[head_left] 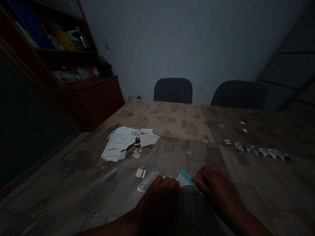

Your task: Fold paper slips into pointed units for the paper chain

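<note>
A small piece of folded paper (pixel 185 179), pale blue with a teal flap, shows as a triangle between my two hands just above the patterned tablecloth. My left hand (pixel 161 193), knuckles up and fingers curled, grips its left corner. At the right corner, my right hand (pixel 216 185) pinches the paper between thumb and bent fingers. Part of the paper's lower left side is hidden behind my left fingers. The room is dim, so fine creases cannot be made out.
Printed sheets (pixel 120 142) and small white paper pieces (pixel 148 139) lie in a loose pile left of centre. A row of several folded paper shapes (pixel 263 151) stretches across the right side. Two dark chairs (pixel 173 90) stand beyond the table (pixel 169 114); a cabinet (pixel 98 98) is at left.
</note>
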A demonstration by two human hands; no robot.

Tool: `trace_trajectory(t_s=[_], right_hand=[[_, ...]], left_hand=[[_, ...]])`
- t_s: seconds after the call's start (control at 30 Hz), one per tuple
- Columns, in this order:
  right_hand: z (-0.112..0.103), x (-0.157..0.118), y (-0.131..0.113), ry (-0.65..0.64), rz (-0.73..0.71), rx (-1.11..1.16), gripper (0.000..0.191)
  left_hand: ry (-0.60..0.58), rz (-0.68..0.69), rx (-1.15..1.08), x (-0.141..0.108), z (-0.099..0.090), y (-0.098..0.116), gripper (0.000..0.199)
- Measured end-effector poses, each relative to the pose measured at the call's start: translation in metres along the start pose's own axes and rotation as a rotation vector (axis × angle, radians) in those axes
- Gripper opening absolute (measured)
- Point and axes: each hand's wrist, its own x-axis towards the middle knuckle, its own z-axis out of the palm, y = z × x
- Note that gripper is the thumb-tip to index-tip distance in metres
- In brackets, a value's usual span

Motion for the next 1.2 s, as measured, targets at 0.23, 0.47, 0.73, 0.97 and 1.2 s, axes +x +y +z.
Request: trace_trajectory(t_s=[0.23,0.47,0.73,0.97,1.2], right_hand=[[0.000,0.000,0.002,-0.009,-0.026,0.072,0.022],[0.007,0.014,-0.003,-0.048,-0.042,0.145,0.017],[0.007,0.018,-0.006,-0.087,-0.051,0.116,0.016],[0.005,0.019,-0.006,-0.086,-0.060,0.085,0.019],[0.007,0.021,-0.004,-0.081,-0.063,0.070,0.019]], left_hand=[[0.017,0.002,-0.027,-0.002,0.010,-0.003,0.009],[0.064,-0.015,-0.044,-0.006,0.017,-0.004,0.033],[0.080,-0.055,-0.120,-0.020,0.023,-0.007,0.032],[0.085,-0.078,-0.127,-0.026,0.017,-0.004,0.026],[0.174,-0.043,-0.124,-0.031,0.025,-0.006,0.026]])
